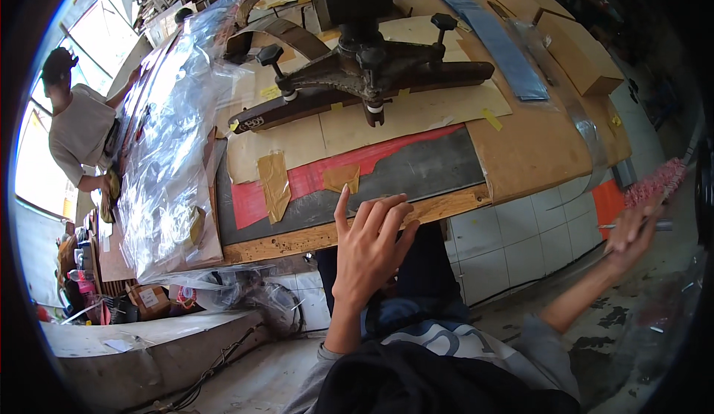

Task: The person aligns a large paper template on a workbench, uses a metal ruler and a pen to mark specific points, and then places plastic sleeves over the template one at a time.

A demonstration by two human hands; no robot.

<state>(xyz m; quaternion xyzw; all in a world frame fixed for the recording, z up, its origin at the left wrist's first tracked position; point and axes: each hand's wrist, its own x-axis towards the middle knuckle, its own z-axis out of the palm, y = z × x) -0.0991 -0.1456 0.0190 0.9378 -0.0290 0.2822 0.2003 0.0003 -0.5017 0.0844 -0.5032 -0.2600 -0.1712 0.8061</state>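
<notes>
My left hand (372, 243) is held palm down over the front edge of the worktable, fingers spread and nothing in them. It is nearest a dark grey sheet (424, 163) with a red strip (247, 204) along it. Two pieces of brown tape (274, 187) lie on the sheet. Out to the right, away from the table, my right hand (631, 237) is closed around a slim pen-like tool (664, 225); a thin tip shows on one side and a silvery end on the other. A pink fluffy duster (656, 182) appears just beyond that hand.
A black machine head (364, 65) with a long curved bar stands over the table. Clear plastic sheeting (167, 139) covers the left side. A blue strip (491, 39) and a cardboard box (576, 53) are at the far right. Another person (82, 128) stands at the left.
</notes>
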